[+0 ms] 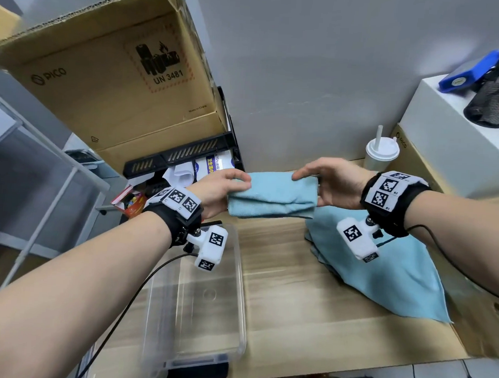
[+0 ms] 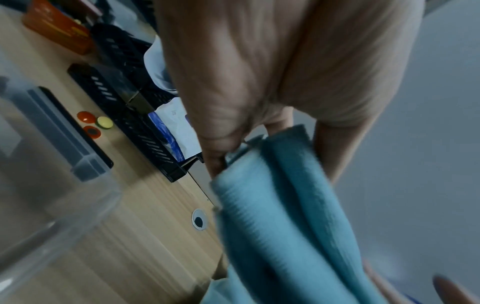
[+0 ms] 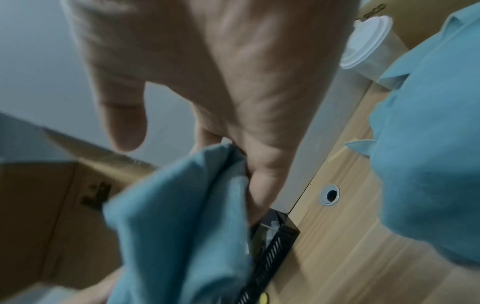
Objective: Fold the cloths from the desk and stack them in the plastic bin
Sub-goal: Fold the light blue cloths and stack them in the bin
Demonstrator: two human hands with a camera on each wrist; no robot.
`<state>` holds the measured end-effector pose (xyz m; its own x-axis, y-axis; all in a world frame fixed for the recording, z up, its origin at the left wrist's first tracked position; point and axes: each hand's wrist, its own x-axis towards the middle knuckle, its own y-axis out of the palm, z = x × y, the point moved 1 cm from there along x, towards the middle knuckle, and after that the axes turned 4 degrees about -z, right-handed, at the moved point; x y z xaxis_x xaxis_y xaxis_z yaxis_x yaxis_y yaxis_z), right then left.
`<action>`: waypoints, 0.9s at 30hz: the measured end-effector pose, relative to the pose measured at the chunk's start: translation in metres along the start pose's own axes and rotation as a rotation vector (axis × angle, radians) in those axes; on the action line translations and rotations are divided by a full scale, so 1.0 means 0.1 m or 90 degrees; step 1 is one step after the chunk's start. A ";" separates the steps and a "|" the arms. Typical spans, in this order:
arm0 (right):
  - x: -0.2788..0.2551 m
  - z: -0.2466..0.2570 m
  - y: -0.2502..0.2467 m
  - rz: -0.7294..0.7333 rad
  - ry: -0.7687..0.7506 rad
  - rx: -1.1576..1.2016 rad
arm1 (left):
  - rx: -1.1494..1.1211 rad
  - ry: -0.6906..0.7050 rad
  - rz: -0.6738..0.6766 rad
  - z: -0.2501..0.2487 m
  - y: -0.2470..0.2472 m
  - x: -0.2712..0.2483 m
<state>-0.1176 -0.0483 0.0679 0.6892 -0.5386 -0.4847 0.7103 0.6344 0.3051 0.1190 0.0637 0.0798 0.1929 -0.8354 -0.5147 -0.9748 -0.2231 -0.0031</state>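
Observation:
A folded light-blue cloth (image 1: 272, 196) hangs in the air above the wooden desk (image 1: 309, 305), stretched between both hands. My left hand (image 1: 222, 192) pinches its left end, and my right hand (image 1: 325, 183) pinches its right end. The left wrist view shows fingers (image 2: 215, 162) curled on the cloth's (image 2: 283, 226) edge. The right wrist view shows the cloth (image 3: 182, 226) gripped between fingers and palm, with the thumb (image 3: 124, 125) held off it. More blue cloths (image 1: 387, 269) lie in a pile on the desk at the right. The clear plastic bin (image 1: 197, 298) stands below my left wrist, with nothing inside.
A large cardboard box (image 1: 110, 77) and a black mesh tray (image 1: 183, 160) stand at the back left. A lidded white cup (image 1: 381, 154) with a straw sits at the back, beside another box (image 1: 432, 168) on the right. A cable hole (image 2: 199, 221) is set in the desk near the wall.

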 end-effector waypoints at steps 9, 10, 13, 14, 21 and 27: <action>0.28 -0.34 0.48 -0.118 -0.043 -0.294 | 0.260 -0.010 -0.098 0.32 -0.45 -0.15; 0.29 -0.39 0.61 -0.102 -0.019 -0.294 | 0.313 -0.014 -0.113 0.38 -0.54 -0.20; 0.40 -0.65 1.03 -0.055 0.024 -0.376 | 0.452 -0.027 -0.153 0.59 -0.79 -0.42; 0.44 -0.75 1.19 -0.032 0.028 -0.404 | 0.490 -0.037 -0.147 0.69 -0.86 -0.49; 0.68 -1.54 2.02 0.060 0.023 -0.755 | 0.676 -0.172 -0.113 1.57 -1.24 -0.69; 0.83 -2.24 2.28 0.082 0.147 -0.949 | 0.796 -0.254 -0.030 2.28 -1.14 -0.63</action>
<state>0.0690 0.1758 -0.0866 0.5962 -0.4304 -0.6777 -0.2393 0.7105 -0.6617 0.1924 0.2561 -0.0825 0.3932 -0.5863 -0.7083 -0.4548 0.5454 -0.7040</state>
